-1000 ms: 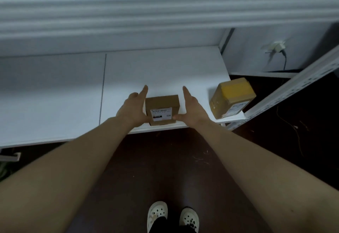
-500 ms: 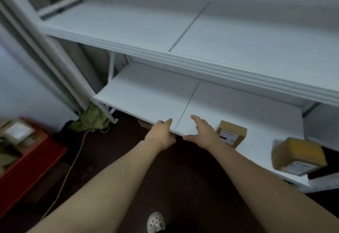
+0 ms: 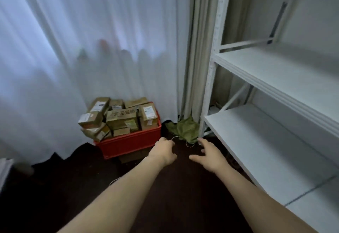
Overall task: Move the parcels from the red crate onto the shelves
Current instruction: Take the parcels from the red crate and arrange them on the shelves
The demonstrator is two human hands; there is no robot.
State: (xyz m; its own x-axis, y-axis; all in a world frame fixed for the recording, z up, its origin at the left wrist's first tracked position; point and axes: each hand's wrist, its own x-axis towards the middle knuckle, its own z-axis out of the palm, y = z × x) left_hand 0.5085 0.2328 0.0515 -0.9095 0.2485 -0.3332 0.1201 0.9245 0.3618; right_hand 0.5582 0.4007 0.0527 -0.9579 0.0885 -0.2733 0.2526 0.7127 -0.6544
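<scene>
Now both arms stretch forward, left hand (image 3: 163, 151) loosely curled, right hand (image 3: 209, 154) with fingers (image 3: 202, 142) spread wide, both empty; crate (image 3: 128, 143) of parcels (image 3: 121, 116) beyond the fingertips, shelves (image 3: 271, 141) to their right.

Left of the hands, matt brown cardboard parcels (image 3: 117, 117) with paper labels are filling a smooth red plastic crate (image 3: 128, 143); right, white painted metal shelves (image 3: 266, 141) are looking matt.

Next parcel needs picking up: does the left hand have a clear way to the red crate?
Probably yes: the left hand is empty, just short of the red crate, with only bare floor between.
</scene>
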